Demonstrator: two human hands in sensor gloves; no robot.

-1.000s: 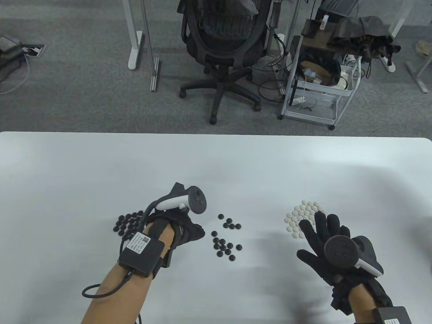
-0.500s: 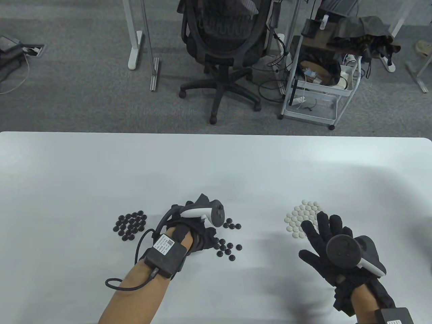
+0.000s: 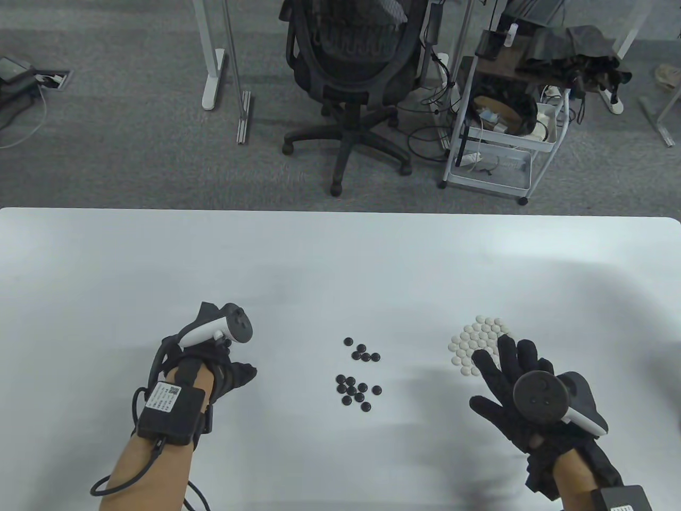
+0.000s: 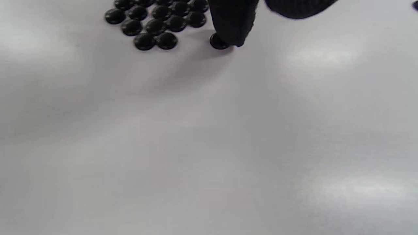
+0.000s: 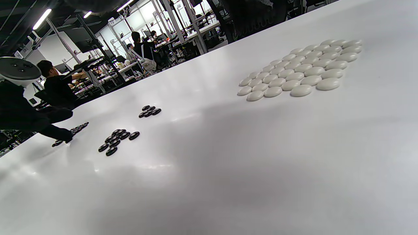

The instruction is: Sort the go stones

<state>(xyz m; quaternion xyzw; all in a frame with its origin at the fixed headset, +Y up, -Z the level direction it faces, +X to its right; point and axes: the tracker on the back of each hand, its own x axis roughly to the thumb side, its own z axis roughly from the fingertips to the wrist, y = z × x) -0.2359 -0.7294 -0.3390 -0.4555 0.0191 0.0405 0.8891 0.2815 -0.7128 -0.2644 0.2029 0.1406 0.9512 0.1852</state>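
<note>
Table view. We see the left hand (image 3: 213, 367) over the sorted black pile, which it hides here. Loose black stones (image 3: 357, 379) lie mid-table; the white stones (image 3: 476, 340) sit packed at right. The right hand (image 3: 513, 383) hovers beside them, fingers spread, holding nothing.

Left wrist view. We see a fingertip (image 4: 232, 26) pressing one black stone (image 4: 217, 42) to the table, just beside the black pile (image 4: 156, 23), whose far part is cut off. We judge this stone is being delivered; whether the hand pinches it we cannot tell. Next: release it, then fetch another.

Right wrist view. We see both colours well apart; only blurred dark shapes at the top edge show the hand.
</note>
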